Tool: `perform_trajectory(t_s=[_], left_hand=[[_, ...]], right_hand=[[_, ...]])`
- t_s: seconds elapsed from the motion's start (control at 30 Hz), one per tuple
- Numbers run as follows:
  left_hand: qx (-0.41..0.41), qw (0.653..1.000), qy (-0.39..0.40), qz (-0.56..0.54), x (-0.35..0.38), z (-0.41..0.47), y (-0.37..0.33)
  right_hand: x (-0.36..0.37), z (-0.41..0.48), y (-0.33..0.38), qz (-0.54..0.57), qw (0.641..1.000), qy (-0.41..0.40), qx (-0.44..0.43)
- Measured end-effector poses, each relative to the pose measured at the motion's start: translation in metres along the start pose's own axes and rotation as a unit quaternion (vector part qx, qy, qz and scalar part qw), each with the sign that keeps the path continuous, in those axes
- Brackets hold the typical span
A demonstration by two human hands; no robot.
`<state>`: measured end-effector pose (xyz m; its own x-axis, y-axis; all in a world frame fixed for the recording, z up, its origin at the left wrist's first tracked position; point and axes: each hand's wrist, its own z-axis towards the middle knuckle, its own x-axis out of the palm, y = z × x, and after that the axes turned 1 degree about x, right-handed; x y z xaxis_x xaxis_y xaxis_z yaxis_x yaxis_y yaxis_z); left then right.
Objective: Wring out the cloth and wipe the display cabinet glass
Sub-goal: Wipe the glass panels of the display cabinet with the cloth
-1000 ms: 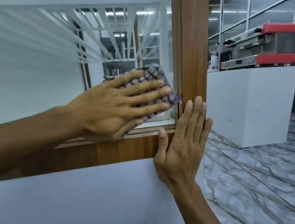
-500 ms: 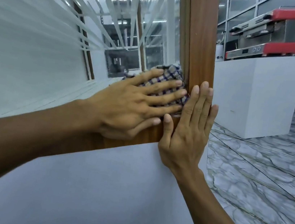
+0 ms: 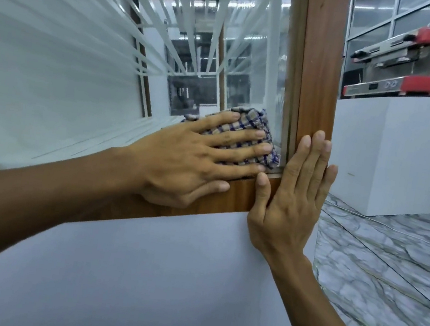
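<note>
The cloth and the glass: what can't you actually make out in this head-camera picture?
- Most of the cloth: hidden under the flat left hand; only its checked upper and right edges show.
- Whether the cloth is damp: cannot tell.
- Smears or dirt on the glass: lost in reflections and white bars.
- The top of the wooden frame: cut off by the picture's upper edge.
- The frame's corner: covered by the right hand.

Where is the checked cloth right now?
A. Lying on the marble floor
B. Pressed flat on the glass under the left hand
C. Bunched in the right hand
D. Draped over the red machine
B: the left hand spreads flat over the checked cloth, pressing it on the glass by the wooden frame.
</note>
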<state>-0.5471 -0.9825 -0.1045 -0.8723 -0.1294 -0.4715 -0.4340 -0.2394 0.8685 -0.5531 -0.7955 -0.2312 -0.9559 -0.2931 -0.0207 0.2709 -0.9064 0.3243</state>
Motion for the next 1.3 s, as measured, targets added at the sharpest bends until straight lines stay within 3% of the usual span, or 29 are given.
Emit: perform_trajectory(t_s=[0.23,0.67,0.77,0.97,1.13,1.2,1.3], left_hand=[[-0.027,1.0,-0.001,-0.007,0.001,-0.021,-0.001],[-0.104,0.995,-0.009,0.0,0.012,-0.134,0.004],[-0.157,0.988,-0.008,-0.005,0.014,-0.162,-0.001],[-0.401,0.912,-0.077,-0.028,0.026,-0.212,-0.014],[-0.562,0.809,-0.157,-0.07,0.023,-0.197,-0.006],[-0.565,0.807,-0.152,-0.086,0.029,-0.197,-0.025],[-0.517,0.844,-0.124,-0.074,0.032,-0.215,-0.025]], right_hand=[[0.013,-0.011,0.06,-0.002,1.0,0.003,0.031],[0.023,-0.023,0.123,0.021,0.997,0.057,-0.048],[0.029,-0.024,0.144,0.035,0.996,0.07,-0.047],[0.036,-0.029,0.188,0.063,0.984,0.114,-0.12],[0.047,-0.022,0.223,0.039,0.971,0.145,-0.188],[0.05,-0.021,0.228,0.04,0.962,0.152,-0.223],[0.052,-0.023,0.228,0.028,0.956,0.156,-0.247]])
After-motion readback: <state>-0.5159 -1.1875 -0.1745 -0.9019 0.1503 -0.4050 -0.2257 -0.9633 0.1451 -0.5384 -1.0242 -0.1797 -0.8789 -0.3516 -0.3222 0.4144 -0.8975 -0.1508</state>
